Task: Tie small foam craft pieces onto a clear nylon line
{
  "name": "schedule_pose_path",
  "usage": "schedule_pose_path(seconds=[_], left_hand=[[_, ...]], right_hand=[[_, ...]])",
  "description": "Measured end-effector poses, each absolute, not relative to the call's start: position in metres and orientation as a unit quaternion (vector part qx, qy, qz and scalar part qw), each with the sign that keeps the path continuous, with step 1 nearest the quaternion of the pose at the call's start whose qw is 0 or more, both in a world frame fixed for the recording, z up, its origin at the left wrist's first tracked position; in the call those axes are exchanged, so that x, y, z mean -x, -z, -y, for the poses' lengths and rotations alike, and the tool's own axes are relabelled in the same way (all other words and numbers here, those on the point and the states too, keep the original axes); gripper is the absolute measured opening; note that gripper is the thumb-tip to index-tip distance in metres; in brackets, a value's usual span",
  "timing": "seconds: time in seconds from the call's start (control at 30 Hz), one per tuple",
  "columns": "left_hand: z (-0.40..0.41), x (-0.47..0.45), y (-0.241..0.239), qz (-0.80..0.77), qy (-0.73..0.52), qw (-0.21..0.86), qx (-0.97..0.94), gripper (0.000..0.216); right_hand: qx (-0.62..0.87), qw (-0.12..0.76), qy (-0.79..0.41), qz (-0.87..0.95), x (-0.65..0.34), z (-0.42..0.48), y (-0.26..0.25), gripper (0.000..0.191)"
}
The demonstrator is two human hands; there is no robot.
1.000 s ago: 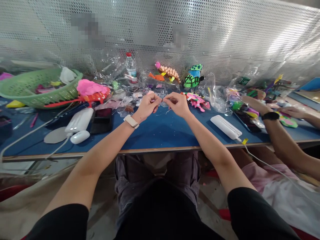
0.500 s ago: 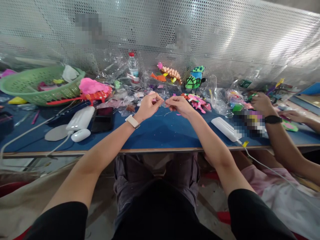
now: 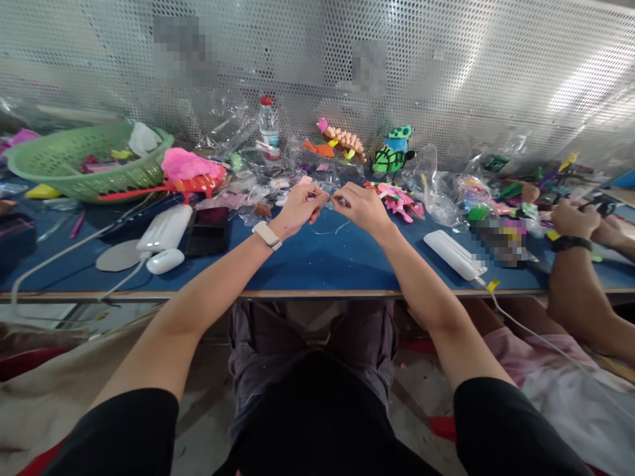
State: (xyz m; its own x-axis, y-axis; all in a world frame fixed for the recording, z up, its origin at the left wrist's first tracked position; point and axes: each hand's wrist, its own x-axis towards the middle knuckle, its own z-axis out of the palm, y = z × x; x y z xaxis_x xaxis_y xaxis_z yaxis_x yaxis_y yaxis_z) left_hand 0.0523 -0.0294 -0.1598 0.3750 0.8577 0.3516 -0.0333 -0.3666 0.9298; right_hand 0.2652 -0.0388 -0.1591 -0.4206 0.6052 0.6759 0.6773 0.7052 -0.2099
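Observation:
My left hand [image 3: 300, 208] and my right hand [image 3: 361, 206] meet above the blue table [image 3: 317, 264], fingertips almost touching. Both pinch a small item I cannot make out, with a thin pale thread [image 3: 328, 231] trailing below them onto the tabletop. A watch band wraps my left wrist. Small clear plastic bags [image 3: 258, 192] with bits of coloured foam lie just beyond my hands.
A green basket [image 3: 89, 162] stands far left beside a pink and red foam toy [image 3: 191, 172]. White power banks [image 3: 166, 228] [image 3: 456, 254], a phone [image 3: 207, 231] and cables lie on the table. A water bottle [image 3: 268, 129] and foam turtle [image 3: 389, 155] stand at the back. Another person's hands [image 3: 575, 221] work at right.
My hands have stayed pinched together and shifted slightly. The other person's hand at right has drawn back from the coloured pieces toward the far right.

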Motion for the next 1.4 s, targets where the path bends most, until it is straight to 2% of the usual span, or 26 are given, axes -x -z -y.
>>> schedule_pose_path(seconds=[0.1,0.33,0.43,0.6,0.83,0.97,1.17,1.4], left_hand=[[0.028,-0.053,0.161,-0.302,-0.467,0.495,-0.668,0.041],[0.028,-0.053,0.161,-0.309,-0.448,0.488,-0.682,0.042],[0.030,-0.053,0.160,-0.305,-0.467,0.446,-0.700,0.041],[0.032,-0.050,0.160,-0.295,-0.475,0.403,-0.725,0.041],[0.032,-0.050,0.160,-0.307,-0.468,0.388,-0.732,0.042],[0.030,-0.051,0.162,-0.303,-0.472,0.376,-0.737,0.038],[0.026,-0.051,0.169,-0.271,-0.470,0.369,-0.755,0.049],[0.027,-0.051,0.168,-0.256,-0.482,0.351,-0.760,0.053]], right_hand=[[0.376,0.357,0.085,0.851,-0.270,0.034,0.163,0.035],[0.371,0.384,0.069,0.842,-0.270,0.031,0.167,0.028],[0.382,0.440,-0.029,0.812,-0.267,0.036,0.163,0.025],[0.386,0.479,-0.302,0.728,-0.263,0.034,0.159,0.050],[0.420,0.464,-0.444,0.641,-0.264,0.029,0.157,0.043],[0.423,0.438,-0.475,0.635,-0.267,0.031,0.154,0.041],[0.423,0.425,-0.468,0.649,-0.268,0.032,0.154,0.038],[0.431,0.418,-0.471,0.646,-0.268,0.033,0.155,0.046]])
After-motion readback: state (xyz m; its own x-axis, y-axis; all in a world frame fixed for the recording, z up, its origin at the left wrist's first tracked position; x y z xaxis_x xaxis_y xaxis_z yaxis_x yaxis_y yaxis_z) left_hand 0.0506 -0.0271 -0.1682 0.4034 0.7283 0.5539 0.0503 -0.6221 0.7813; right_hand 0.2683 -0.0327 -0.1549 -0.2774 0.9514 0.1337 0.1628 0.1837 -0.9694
